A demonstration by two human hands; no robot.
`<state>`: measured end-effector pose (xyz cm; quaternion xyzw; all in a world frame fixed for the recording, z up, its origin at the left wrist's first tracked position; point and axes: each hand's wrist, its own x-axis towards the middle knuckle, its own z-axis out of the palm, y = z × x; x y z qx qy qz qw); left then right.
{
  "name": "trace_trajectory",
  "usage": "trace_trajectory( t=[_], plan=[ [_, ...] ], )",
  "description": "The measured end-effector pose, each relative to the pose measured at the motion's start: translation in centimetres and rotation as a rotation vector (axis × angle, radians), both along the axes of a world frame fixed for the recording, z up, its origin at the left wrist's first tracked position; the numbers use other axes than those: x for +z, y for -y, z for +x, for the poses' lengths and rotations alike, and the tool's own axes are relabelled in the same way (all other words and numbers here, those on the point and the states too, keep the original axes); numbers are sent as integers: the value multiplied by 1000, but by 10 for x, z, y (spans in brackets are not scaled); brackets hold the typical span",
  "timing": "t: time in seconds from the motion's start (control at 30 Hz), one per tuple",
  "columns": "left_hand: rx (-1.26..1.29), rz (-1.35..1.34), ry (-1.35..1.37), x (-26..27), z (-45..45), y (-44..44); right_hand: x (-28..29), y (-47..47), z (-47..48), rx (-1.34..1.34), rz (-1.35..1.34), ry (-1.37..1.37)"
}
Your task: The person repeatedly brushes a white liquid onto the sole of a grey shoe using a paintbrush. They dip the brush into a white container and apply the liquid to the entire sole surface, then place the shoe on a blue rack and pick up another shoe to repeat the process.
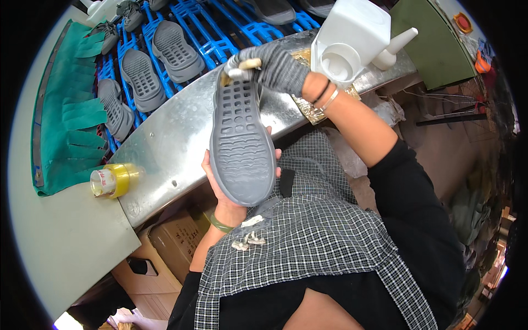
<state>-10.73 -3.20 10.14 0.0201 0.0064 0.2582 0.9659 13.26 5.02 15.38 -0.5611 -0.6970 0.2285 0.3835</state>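
My left hand [225, 204] grips a grey shoe sole [243, 152] from underneath, its fingers showing along both edges. The sole's inner side faces up, with ridges at the near end and a grid of square hollows towards the far end. In a grey knitted glove, my right hand [282, 68] holds a small brush [250, 64] with a pale handle. The bristles are at the sole's far end, by its left rim. Part of that end is hidden behind the glove. A white plastic jug [361, 29] with a round mouth stands just right of the gloved hand.
A metal-topped bench [165, 144] lies ahead. Beyond it, a blue conveyor [198, 24] carries several grey soles [142, 78]. A green strip curtain [62, 123] hangs at left, near a yellow tape roll [119, 180]. Cardboard boxes [175, 237] sit below; another person's hand [132, 317] shows lower left.
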Motion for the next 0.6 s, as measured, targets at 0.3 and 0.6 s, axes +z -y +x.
trace_trajectory(
  t=[0.3,0.6],
  plan=[
    [-14,-54,48,10,-2,-9,22,48,16,45,222,-541],
    [-36,-53,123,-13,-9,-19,5,-6,37,160,191,-348]
  ],
)
